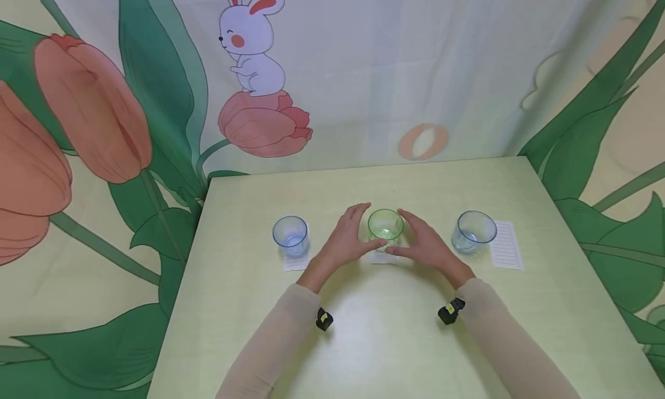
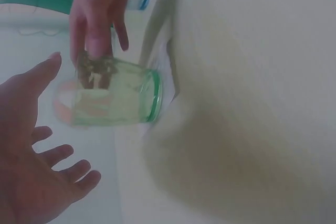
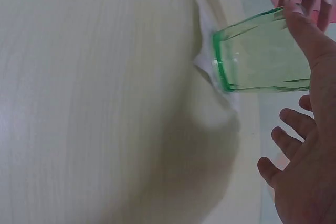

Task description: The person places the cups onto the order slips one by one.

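The person's long sleeves (image 1: 272,344) are plain and pale beige, with the left hand (image 1: 347,238) and right hand (image 1: 427,243) bare beyond them. At each cuff (image 1: 306,297) sits a small, blocky black device (image 1: 324,324) with a yellow patch (image 1: 323,316).

A white rabbit (image 1: 254,47) is sitting on a pink tulip (image 1: 262,125) printed on the curtain (image 1: 363,70) — bigger orange tulips (image 1: 96,110) are rising at left — while one blue glass (image 1: 291,237) and another bluish glass (image 1: 473,232) are standing well apart on the pale table (image 1: 384,347)

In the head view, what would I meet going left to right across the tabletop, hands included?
Left blue glass, left hand, green glass, right hand, right blue glass, lined paper sheet.
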`<act>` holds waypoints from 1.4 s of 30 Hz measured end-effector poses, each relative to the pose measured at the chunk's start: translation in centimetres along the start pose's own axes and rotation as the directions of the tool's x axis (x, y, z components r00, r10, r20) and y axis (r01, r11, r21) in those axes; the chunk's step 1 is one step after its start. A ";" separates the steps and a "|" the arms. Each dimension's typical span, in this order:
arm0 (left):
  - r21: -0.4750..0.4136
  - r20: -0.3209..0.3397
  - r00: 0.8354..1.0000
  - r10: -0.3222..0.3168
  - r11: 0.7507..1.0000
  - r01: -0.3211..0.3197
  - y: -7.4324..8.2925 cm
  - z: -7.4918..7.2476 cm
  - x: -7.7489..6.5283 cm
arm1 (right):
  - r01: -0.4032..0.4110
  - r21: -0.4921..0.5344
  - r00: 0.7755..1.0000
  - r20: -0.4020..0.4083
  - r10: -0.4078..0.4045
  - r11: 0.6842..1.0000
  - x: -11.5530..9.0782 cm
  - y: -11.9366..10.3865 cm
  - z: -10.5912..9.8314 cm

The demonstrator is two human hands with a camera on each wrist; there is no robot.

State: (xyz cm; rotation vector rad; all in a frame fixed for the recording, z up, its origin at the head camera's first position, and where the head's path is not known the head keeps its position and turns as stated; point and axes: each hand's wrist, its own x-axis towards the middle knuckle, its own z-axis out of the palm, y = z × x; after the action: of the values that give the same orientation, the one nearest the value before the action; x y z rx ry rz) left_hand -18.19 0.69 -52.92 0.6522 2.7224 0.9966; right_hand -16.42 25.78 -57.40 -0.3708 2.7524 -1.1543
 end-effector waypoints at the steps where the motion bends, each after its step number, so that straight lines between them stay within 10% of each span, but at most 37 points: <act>1: 0.034 0.002 1.000 0.007 0.999 -0.007 0.0 -0.3 -0.1 | 0.000 -0.002 1.000 -0.010 0.000 1.000 -0.3 -0.3 -0.3; 7: 0.205 0.014 0.999 0.050 0.977 -0.052 0.4 -2.2 -1.1 | 0.049 -0.065 0.996 -0.066 -0.053 0.997 -1.3 -1.6 -2.4; 19: 0.261 -0.007 0.994 0.108 0.960 -0.102 1.4 -5.6 -2.6 | 0.164 -0.236 0.978 -0.090 -0.190 0.958 -1.9 -4.1 -5.0; 42: 0.194 -0.024 0.994 0.105 0.976 -0.099 2.7 -5.3 -1.4 | 0.113 -0.230 0.980 -0.134 -0.146 0.967 -2.8 -5.0 -7.8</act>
State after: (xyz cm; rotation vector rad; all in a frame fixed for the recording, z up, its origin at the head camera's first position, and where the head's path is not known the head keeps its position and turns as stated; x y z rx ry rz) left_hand -17.60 -1.20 -47.10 0.8223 2.8651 0.7764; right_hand -14.60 28.51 -48.27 -0.5163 3.0411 -0.9385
